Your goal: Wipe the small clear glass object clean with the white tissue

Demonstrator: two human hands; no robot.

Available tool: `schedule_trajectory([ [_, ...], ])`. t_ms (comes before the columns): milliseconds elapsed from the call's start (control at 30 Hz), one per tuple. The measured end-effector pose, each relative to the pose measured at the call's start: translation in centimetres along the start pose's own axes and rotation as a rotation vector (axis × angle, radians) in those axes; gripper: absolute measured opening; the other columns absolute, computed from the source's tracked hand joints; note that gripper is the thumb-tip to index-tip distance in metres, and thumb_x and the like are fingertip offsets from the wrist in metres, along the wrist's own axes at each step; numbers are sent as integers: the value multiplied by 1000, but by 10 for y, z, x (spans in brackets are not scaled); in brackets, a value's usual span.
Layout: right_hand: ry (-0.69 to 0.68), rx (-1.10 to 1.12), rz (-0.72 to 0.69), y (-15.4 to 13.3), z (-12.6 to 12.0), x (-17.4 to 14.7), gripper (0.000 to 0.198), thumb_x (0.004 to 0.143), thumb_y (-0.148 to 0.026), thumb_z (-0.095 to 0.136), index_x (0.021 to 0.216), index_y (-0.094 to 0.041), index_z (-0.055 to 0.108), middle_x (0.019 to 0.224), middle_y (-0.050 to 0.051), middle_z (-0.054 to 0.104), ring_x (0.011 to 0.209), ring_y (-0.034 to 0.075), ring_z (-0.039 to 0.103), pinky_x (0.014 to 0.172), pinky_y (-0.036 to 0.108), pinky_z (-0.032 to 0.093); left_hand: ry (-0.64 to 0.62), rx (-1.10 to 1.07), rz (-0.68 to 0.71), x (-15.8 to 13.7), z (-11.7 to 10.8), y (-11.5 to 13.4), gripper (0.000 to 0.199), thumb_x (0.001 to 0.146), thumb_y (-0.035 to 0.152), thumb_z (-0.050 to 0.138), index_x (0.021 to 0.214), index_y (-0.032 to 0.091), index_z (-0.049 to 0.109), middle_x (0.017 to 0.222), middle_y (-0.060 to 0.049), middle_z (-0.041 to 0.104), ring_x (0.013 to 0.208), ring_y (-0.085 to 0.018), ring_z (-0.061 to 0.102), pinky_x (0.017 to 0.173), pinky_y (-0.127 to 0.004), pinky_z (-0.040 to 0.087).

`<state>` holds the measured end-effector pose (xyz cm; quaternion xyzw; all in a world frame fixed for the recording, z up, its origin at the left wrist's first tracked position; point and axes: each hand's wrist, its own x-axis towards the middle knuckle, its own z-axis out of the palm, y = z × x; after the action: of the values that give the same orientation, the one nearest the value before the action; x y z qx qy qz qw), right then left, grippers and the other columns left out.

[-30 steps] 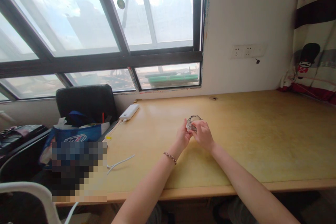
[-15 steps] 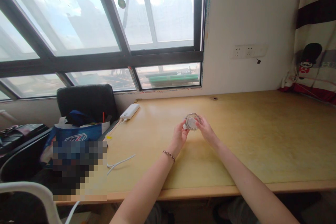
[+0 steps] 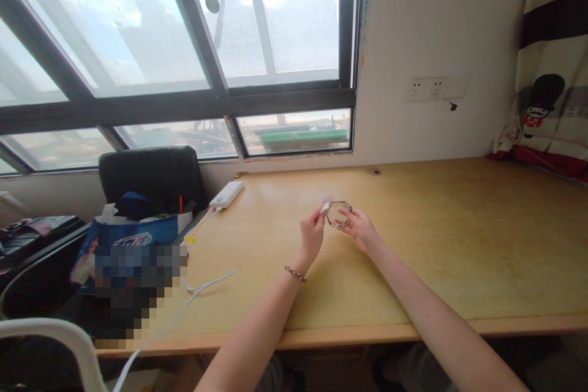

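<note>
Over the middle of the table, my right hand (image 3: 361, 226) grips a clear, faceted glass dish (image 3: 334, 223) by its right side. The dish is tilted, and the table's colour shows through it. A thin white piece (image 3: 326, 204), paper-like or tissue-like, is pinched between the fingers of my left hand (image 3: 313, 229) at the dish's left rim. Whether this piece touches the glass I cannot tell. A braided bracelet circles my left wrist.
A white power bank (image 3: 227, 195) with a cable lies toward the table's back left. Left of the table (image 3: 459, 245), a blue bag (image 3: 133, 236) sits on a black chair (image 3: 151, 171). A loose white cable end (image 3: 214, 282) rests near the left edge.
The white round patch seen in the dish is gone from it, and a white piece now shows in my left fingers. My left hand has moved slightly up and left; the dish has turned.
</note>
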<state>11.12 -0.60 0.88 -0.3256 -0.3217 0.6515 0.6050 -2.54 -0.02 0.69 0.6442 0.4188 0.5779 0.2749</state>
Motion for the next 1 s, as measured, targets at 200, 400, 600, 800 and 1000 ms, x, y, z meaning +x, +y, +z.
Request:
schedule_trajectory([
  [200,56,-95,-88,0,-2,-2,28,62,-35,67,80,-16,60,75,2,64,62,11,58,59,24,49,-341,626,500,-8,8,12,32,84,16,34,111,17,51,110,-9,58,114,-18,44,100,-42,28],
  [400,75,-221,-193,2,-3,-2,31,61,-35,67,84,-16,60,81,4,65,69,14,59,60,25,48,-336,865,518,-11,9,20,38,86,30,33,121,17,41,121,-11,50,121,-21,35,104,-50,8],
  [600,84,-358,-305,9,-5,1,29,62,-32,65,86,-17,61,82,4,65,75,16,59,69,28,46,-376,829,521,-14,15,16,41,81,37,42,110,9,50,102,-15,60,103,-23,51,98,-42,28],
  [800,87,-354,-354,-1,-1,-5,33,59,-28,67,89,-18,61,89,4,65,82,17,58,74,28,45,-367,655,438,-16,18,19,24,83,29,39,87,15,58,83,-9,64,85,-19,57,90,-38,36],
  [1000,84,-174,-118,0,-4,-5,29,63,-36,62,84,-17,62,79,4,66,64,15,59,54,23,44,-441,579,500,-15,10,27,26,85,31,37,101,19,53,102,-5,61,106,-16,49,105,-42,12],
])
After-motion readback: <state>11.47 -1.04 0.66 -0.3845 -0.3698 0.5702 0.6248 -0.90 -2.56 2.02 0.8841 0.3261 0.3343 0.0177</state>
